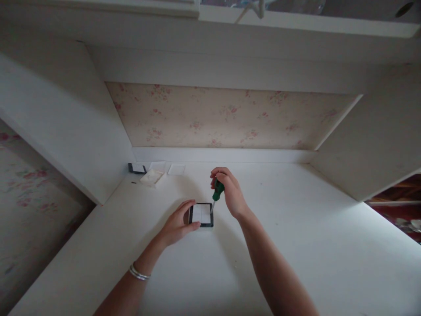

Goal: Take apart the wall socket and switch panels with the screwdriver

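Head: screwdriver in right grip

light reaches me dimly, seemingly from about three o'clock: my left hand and right hand drop shadows (soft, smudgy ones) toward nine. the wide lens stretches the side panel near ten o'clock; fine detail blurs.

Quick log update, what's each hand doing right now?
Left hand: holding the dark-edged square near its left side.
Right hand: closed around the green-handled screwdriver.
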Available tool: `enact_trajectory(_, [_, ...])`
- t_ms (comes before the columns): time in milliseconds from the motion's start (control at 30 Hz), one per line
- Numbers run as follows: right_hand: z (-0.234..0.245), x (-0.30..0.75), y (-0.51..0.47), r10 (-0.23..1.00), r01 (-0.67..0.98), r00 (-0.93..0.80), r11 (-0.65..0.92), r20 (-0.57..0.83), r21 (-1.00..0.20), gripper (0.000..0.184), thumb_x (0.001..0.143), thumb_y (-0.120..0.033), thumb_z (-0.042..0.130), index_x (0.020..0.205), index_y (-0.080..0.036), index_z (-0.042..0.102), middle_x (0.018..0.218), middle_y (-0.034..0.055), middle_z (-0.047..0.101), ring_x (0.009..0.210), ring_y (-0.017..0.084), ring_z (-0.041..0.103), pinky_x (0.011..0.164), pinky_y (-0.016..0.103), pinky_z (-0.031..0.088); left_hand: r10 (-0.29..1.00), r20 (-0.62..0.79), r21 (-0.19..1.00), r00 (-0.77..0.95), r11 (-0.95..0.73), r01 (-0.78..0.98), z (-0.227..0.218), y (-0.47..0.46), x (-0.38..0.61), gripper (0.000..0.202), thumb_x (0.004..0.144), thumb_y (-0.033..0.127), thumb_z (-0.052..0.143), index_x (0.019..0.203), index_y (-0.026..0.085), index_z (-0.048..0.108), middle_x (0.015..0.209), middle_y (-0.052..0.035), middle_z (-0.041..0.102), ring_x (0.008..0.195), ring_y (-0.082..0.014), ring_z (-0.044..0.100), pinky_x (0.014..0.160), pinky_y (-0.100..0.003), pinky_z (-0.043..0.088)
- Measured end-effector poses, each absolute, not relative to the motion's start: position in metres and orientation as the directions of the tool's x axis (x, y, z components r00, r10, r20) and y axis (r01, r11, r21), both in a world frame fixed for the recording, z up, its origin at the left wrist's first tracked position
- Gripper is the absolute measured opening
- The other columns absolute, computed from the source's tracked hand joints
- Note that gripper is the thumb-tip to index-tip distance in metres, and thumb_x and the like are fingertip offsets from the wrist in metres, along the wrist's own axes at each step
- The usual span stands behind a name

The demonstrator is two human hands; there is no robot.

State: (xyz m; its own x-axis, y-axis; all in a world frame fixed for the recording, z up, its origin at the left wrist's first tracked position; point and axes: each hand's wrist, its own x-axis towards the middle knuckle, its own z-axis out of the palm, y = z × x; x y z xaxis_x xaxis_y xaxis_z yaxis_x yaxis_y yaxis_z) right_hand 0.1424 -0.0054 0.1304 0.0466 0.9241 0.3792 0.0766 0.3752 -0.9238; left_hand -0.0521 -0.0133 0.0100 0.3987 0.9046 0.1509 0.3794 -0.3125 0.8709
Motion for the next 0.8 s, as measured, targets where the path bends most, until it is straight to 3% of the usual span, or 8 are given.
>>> enact_trajectory(100, [0.155, 0.148, -0.012, 0.9, 0.616, -0.107, 0.393, 0.422, -0.683, 0.022, 0.087, -0.031, 0.037, 0.087, -0.02, 0.056, 0.093, 0.0039, 0.06, 0.083, 0.016, 0.055, 0.073, 0.027, 0.039, 0.902, 0.143, 0.878, 0.406, -0.305, 0.368, 0.012, -0.014, -0.052, 0.062, 0.072, 0.03, 0.068, 0.129, 0.024, 0.045, 0.137, -0.0072, 0.041, 0.126, -0.0261, 0.038, 0.106, -0.039, 0.03])
enact_trajectory(167, [0.168, 0.15, -0.016, 0.915, 0.823, -0.204, 0.353, 0.349, -0.444, 0.021, 0.087, -0.033, 0.039, 0.094, -0.02, 0.054, 0.092, 0.0056, 0.062, 0.079, 0.018, 0.056, 0.07, 0.029, 0.038, 0.901, 0.14, 0.883, 0.411, -0.301, 0.359, 0.012, -0.013, -0.053, 0.061, 0.072, 0.03, 0.068, 0.128, 0.023, 0.046, 0.137, -0.0072, 0.042, 0.126, -0.0258, 0.039, 0.106, -0.038, 0.031])
enact_trajectory(300, [0.186, 0.15, -0.021, 0.958, 0.967, -0.225, 0.242, 0.181, -0.082, 0.043, 0.083, -0.051, 0.046, 0.106, -0.016, 0.052, 0.081, 0.0107, 0.065, 0.072, 0.024, 0.06, 0.063, 0.031, 0.039, 0.901, 0.14, 0.897, 0.41, -0.29, 0.332, 0.011, -0.013, -0.054, 0.062, 0.071, 0.03, 0.068, 0.129, 0.023, 0.046, 0.136, -0.0075, 0.042, 0.125, -0.0257, 0.04, 0.105, -0.038, 0.032])
enact_trajectory(400, [0.196, 0.15, -0.022, 0.966, 0.976, -0.218, 0.211, 0.137, 0.061, 0.062, 0.08, -0.07, 0.035, 0.095, -0.015, 0.059, 0.079, 0.0149, 0.065, 0.075, 0.029, 0.061, 0.061, 0.033, 0.04, 0.9, 0.149, 0.906, 0.409, -0.29, 0.308, 0.008, -0.013, -0.055, 0.063, 0.07, 0.03, 0.069, 0.128, 0.023, 0.046, 0.135, -0.0076, 0.042, 0.124, -0.0257, 0.042, 0.104, -0.038, 0.033])
enact_trajectory(467, [0.202, 0.151, -0.024, 0.965, 0.968, -0.237, 0.226, 0.111, 0.105, 0.064, 0.081, -0.069, 0.03, 0.091, -0.015, 0.061, 0.08, 0.0158, 0.065, 0.078, 0.03, 0.061, 0.062, 0.034, 0.04, 0.901, 0.156, 0.909, 0.405, -0.291, 0.297, 0.007, -0.013, -0.055, 0.063, 0.069, 0.03, 0.069, 0.128, 0.023, 0.047, 0.135, -0.0074, 0.043, 0.123, -0.0254, 0.043, 0.104, -0.038, 0.033])
enact_trajectory(567, [0.208, 0.155, -0.026, 0.967, 0.964, -0.249, 0.243, 0.044, 0.107, 0.051, 0.085, -0.057, 0.035, 0.097, -0.015, 0.061, 0.083, 0.0153, 0.066, 0.078, 0.028, 0.061, 0.062, 0.032, 0.04, 0.903, 0.16, 0.916, 0.4, -0.287, 0.281, 0.007, -0.013, -0.057, 0.063, 0.069, 0.03, 0.07, 0.127, 0.023, 0.048, 0.134, -0.0075, 0.044, 0.122, -0.0257, 0.043, 0.104, -0.038, 0.033])
enact_trajectory(700, [0.211, 0.167, -0.028, 0.957, 0.958, -0.285, 0.286, -0.053, 0.014, 0.037, 0.085, -0.045, 0.041, 0.103, -0.017, 0.059, 0.084, 0.0114, 0.067, 0.075, 0.023, 0.061, 0.061, 0.03, 0.039, 0.898, 0.14, 0.926, 0.417, -0.267, 0.266, 0.009, -0.014, -0.059, 0.063, 0.069, 0.03, 0.069, 0.127, 0.023, 0.048, 0.136, -0.0075, 0.043, 0.124, -0.0255, 0.041, 0.107, -0.039, 0.029])
enact_trajectory(800, [0.21, 0.18, -0.033, 0.903, 0.908, -0.419, 0.415, -0.094, -0.056, 0.026, 0.082, -0.032, 0.047, 0.102, -0.02, 0.06, 0.089, 0.0082, 0.067, 0.079, 0.021, 0.061, 0.066, 0.028, 0.039, 0.899, 0.133, 0.935, 0.417, -0.253, 0.247, 0.008, -0.013, -0.061, 0.063, 0.068, 0.029, 0.07, 0.127, 0.021, 0.048, 0.137, -0.0074, 0.041, 0.127, -0.0251, 0.037, 0.108, -0.038, 0.026])
